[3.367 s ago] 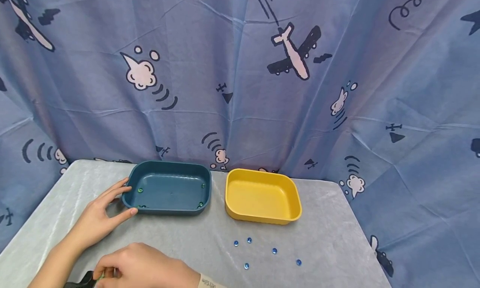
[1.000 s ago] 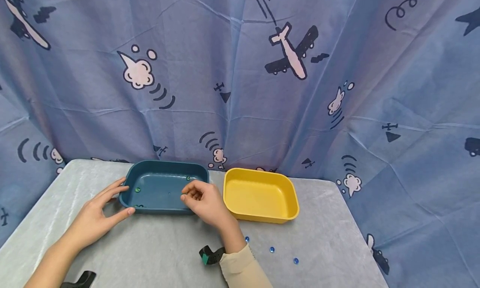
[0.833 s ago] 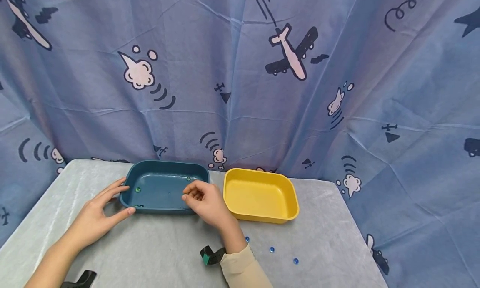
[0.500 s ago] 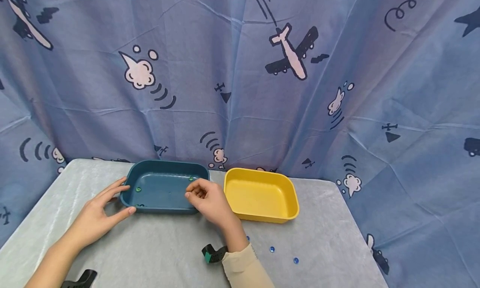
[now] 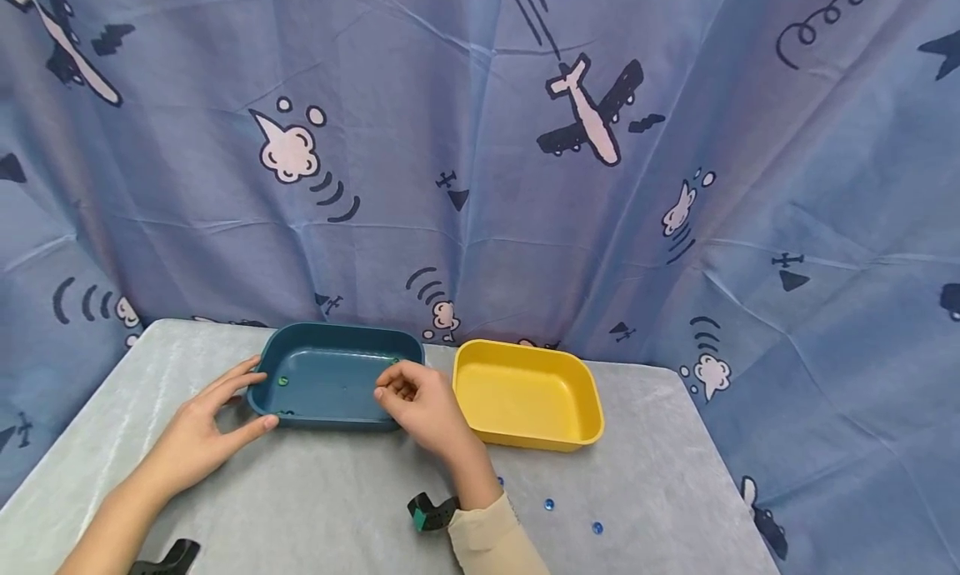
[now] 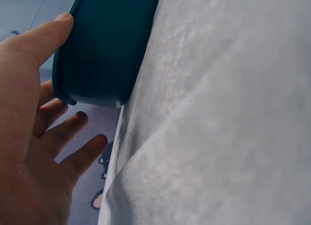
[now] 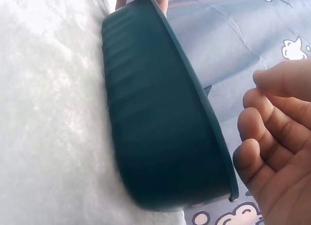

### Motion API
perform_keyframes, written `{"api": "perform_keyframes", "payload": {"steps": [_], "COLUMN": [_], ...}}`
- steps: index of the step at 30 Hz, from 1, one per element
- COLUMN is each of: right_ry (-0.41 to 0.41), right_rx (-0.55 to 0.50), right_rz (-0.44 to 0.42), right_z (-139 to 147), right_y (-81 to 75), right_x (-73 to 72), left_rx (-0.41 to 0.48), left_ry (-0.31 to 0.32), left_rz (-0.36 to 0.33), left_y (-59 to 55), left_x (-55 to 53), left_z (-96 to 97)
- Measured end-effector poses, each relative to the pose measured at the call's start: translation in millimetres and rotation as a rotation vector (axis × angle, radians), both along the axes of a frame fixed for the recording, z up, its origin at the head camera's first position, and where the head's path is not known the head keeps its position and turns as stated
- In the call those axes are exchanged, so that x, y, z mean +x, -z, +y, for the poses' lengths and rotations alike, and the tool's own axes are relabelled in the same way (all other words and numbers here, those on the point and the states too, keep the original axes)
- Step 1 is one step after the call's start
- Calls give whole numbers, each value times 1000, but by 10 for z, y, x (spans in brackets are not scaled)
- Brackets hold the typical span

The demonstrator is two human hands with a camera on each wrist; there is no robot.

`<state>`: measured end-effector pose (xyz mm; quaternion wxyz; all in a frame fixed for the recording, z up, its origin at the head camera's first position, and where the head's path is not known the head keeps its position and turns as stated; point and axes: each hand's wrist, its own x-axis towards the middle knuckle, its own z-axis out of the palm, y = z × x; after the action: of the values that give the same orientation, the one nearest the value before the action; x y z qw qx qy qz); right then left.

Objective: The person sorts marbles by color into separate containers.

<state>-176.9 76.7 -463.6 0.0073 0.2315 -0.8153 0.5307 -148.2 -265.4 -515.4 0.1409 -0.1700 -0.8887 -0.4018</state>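
Note:
My left hand [image 5: 193, 442] rests its thumb and straight fingers on the left end of the teal tray [image 5: 330, 422]. In the left wrist view the thumb touches the rim and the lower fingers spread free beside it. My right hand [image 5: 427, 408] hovers over the tray's right end, fingers curled and thumb against the index tip; nothing shows between them in the right wrist view. A green marble [image 5: 282, 381] lies at the tray's left, others [image 5: 285, 413] along its front wall. One more green marble [image 5: 395, 361] shows at the back right, partly covered by the right hand.
A yellow tray [image 5: 528, 435] stands just right of the teal one. Blue marbles [image 5: 549, 504] lie on the grey cloth in front of it, some hidden by the right forearm. Black straps [image 5: 432, 512] sit at both wrists. A patterned curtain [image 5: 480, 142] hangs behind the table.
From beside the left wrist, where it pinched a green marble, the right hand has moved up over the teal tray. Lately the back green marble has rolled right. The left hand stays.

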Motion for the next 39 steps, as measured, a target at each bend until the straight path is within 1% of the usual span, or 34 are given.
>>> {"api": "perform_keyframes", "payload": {"steps": [7,12,17,19,24,26,31,34,39], "right_ry": [-11,-31,-98,-128,-202,-229,-303,-355,-424], "right_rx": [7,4,3,7,37,44,41,53,116], "right_rz": [14,11,3,-1,-23,-31,-39,-33,-39], "right_z": [7,-10,-59,-72,-86,-93,-123,-149,-198], "right_y": [-49,-52,-65,-73,-92,-97,-47,14,77], "right_x": [-4,15,78,110,214,264,379,445,567], "left_rx": [-3,-1,13,12,5,1,-14,-21,-22], "left_ry": [4,-5,-10,-1,10,6,-13,-20,-21], "left_rz": [3,-7,-16,-7,-6,-11,-22,-27,-23], "left_y": [-43,-37,-36,-44,-52,-51,-39,-32,-27], "left_x": [-34,-31,-9,-7,-15,-15,-13,-13,-9], "left_z": [24,34,21,15,18,20,21,19,13]}}
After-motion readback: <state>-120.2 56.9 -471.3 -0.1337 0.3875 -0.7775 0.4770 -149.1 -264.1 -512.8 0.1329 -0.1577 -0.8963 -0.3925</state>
